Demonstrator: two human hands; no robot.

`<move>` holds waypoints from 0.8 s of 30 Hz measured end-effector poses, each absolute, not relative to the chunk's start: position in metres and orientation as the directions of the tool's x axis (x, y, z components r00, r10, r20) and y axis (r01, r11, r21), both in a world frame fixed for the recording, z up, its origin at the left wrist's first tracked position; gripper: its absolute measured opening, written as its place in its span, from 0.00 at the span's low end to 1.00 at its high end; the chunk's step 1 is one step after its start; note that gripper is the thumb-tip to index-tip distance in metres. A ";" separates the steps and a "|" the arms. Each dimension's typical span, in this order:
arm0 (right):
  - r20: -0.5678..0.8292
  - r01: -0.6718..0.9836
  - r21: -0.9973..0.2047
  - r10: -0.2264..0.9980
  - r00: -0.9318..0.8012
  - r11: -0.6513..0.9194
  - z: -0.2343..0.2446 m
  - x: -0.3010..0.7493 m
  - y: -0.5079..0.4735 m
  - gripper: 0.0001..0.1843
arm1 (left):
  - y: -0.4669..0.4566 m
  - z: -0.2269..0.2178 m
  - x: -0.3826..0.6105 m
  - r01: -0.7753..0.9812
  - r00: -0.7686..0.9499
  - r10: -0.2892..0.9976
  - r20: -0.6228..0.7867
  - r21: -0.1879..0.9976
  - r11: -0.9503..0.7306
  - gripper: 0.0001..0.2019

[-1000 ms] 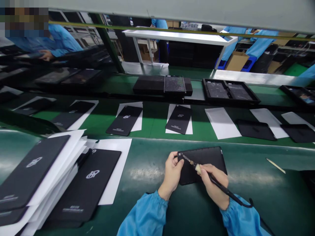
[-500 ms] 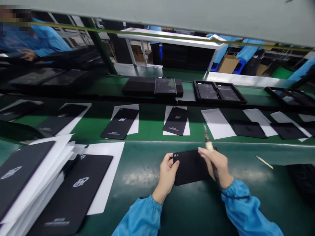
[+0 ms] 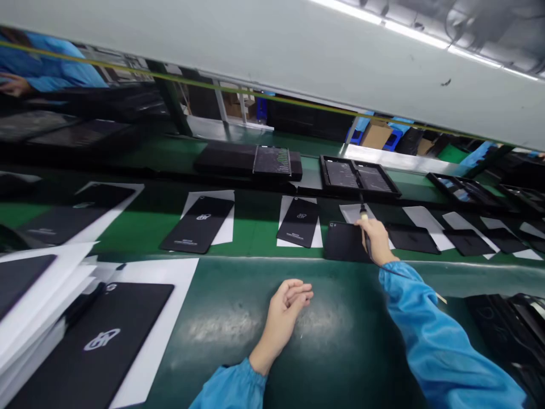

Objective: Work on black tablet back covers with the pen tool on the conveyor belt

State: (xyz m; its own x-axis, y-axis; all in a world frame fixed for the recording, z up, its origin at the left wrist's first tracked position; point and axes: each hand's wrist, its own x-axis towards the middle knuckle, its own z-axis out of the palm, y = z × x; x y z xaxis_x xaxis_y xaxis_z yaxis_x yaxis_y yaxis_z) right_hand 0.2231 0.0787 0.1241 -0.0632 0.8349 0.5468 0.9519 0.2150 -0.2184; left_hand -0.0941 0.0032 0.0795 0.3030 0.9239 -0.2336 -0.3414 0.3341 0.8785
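My right hand (image 3: 374, 240) reaches out over the green conveyor belt (image 3: 255, 224), closed on a corded pen-like tool (image 3: 364, 222) and on the edge of a black tablet back cover (image 3: 344, 241). That cover lies partly on a white sheet (image 3: 353, 211) on the belt. My left hand (image 3: 286, 304) rests over the dark green bench (image 3: 264, 329), fingers loosely curled, with nothing in it.
Black covers on white sheets (image 3: 198, 224) ride along the belt. A stack of covers and paper (image 3: 97, 335) sits at my left. Black trays (image 3: 360, 176) line the far ledge. A thin stick (image 3: 440, 297) lies right of my sleeve. A co-worker's hand (image 3: 12, 85) shows far left.
My right hand has carried the black cover from the bench forward onto the belt, tool still in it. My left hand let go of the cover and stayed over the bench.
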 end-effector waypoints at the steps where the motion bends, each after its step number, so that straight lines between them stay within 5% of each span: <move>1: 0.559 0.955 -0.225 0.828 -0.038 0.195 0.127 0.221 0.088 0.15 | 0.003 0.080 -0.094 -0.343 0.301 0.925 -0.233 0.879 0.333 0.17; 7: 0.532 0.941 -0.285 0.847 -0.002 0.182 0.103 0.129 0.116 0.12 | 0.003 0.074 -0.095 -0.337 0.289 0.930 -0.225 0.886 0.319 0.17; 16: 0.318 0.937 -0.349 0.941 0.117 0.002 0.063 0.022 0.148 0.23 | 0.002 0.067 -0.095 -0.353 0.285 0.933 -0.221 0.880 0.316 0.18; 24: 0.419 0.943 -0.333 0.895 0.151 -0.003 0.065 0.025 0.145 0.16 | 0.001 0.074 -0.096 -0.374 0.274 0.932 -0.239 0.866 0.332 0.17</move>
State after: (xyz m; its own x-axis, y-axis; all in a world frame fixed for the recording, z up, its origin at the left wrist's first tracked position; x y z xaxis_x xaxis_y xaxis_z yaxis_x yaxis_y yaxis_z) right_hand 0.0245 0.1455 0.0647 0.1505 0.8953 0.4192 0.9430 -0.0028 -0.3327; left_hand -0.0956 0.0011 0.0740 0.2739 0.9316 -0.2389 -0.3736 0.3319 0.8662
